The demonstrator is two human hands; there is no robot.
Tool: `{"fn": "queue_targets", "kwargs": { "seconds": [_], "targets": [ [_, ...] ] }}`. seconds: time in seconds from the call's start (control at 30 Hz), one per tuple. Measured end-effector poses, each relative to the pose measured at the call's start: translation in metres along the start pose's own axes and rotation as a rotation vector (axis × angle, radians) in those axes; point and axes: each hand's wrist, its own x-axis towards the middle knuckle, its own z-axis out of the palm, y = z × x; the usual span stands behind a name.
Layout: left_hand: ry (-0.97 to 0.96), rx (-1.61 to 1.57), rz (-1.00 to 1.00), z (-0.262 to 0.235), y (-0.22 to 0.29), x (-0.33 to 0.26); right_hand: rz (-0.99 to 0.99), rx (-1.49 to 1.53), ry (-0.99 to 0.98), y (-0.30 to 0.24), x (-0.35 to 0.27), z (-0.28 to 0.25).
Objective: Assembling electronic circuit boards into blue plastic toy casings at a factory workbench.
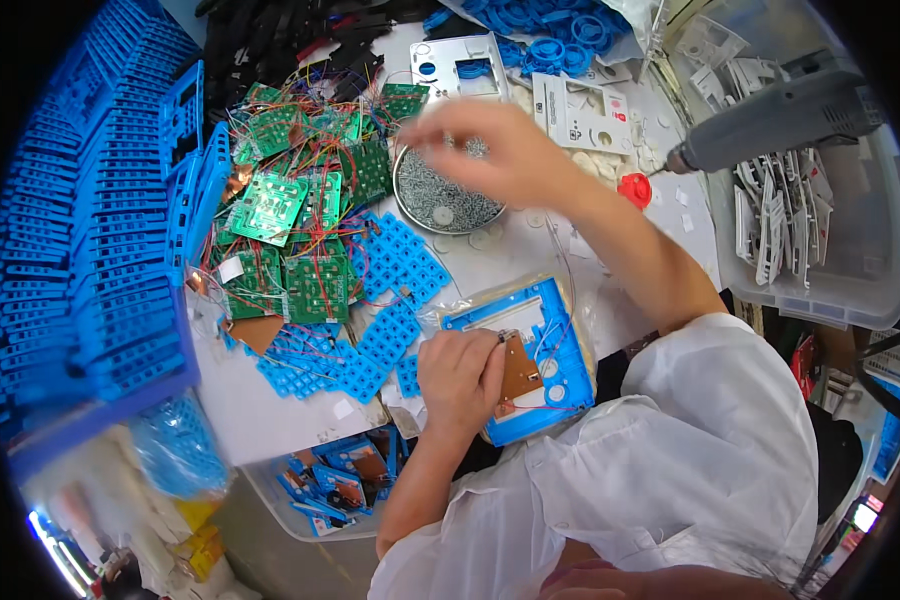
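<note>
My left hand [458,380] is closed on the left side of a blue plastic casing [572,372]. Its thumb and fingertips lie against a brown circuit board [520,374] inside the casing. Thin wires and round pale discs also show in there. The casing rests at the table's near edge, close to my body. Farther out, my right hand [495,150] is over a round metal tin [400,205] full of small screws [442,192]. The right hand is blurred, but its thumb stands apart from the fingers, and I see nothing between them.
Green circuit boards [315,285] with tangled wires and blue keypad sheets [390,335] lie left of the tin. Blue casings [120,220] stand stacked at far left. A grey electric screwdriver [780,120] hangs at right, near a clear bin [820,300] of white panels.
</note>
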Motion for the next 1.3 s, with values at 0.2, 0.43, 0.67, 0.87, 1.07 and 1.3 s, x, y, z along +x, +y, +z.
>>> {"fn": "queue_targets", "kwargs": {
  "seconds": [0.2, 0.43, 0.67, 0.87, 1.07, 1.3],
  "targets": [
    [-0.007, -0.005, -0.002, 0.003, -0.001, 0.001, 0.000, -0.005, -0.260, -0.051, -0.138, -0.015],
    [0.016, -0.003, 0.008, 0.004, 0.001, 0.003, 0.068, -0.050, -0.245, -0.059, -0.167, -0.009],
    [0.019, 0.053, 0.035, 0.004, 0.001, -0.004, 0.014, -0.015, -0.299, -0.056, -0.156, 0.001],
    [0.043, 0.025, 0.000, 0.005, 0.003, -0.004, -0.020, -0.005, 0.055, -0.001, -0.041, 0.003],
    [0.020, 0.028, -0.022, 0.007, 0.007, -0.002, 0.165, -0.553, 0.207, 0.124, 0.149, 0.006],
    [0.038, 0.008, -0.076, 0.003, 0.006, -0.008, 0.097, -0.854, -0.286, 0.135, 0.181, 0.035]
  ]
}}
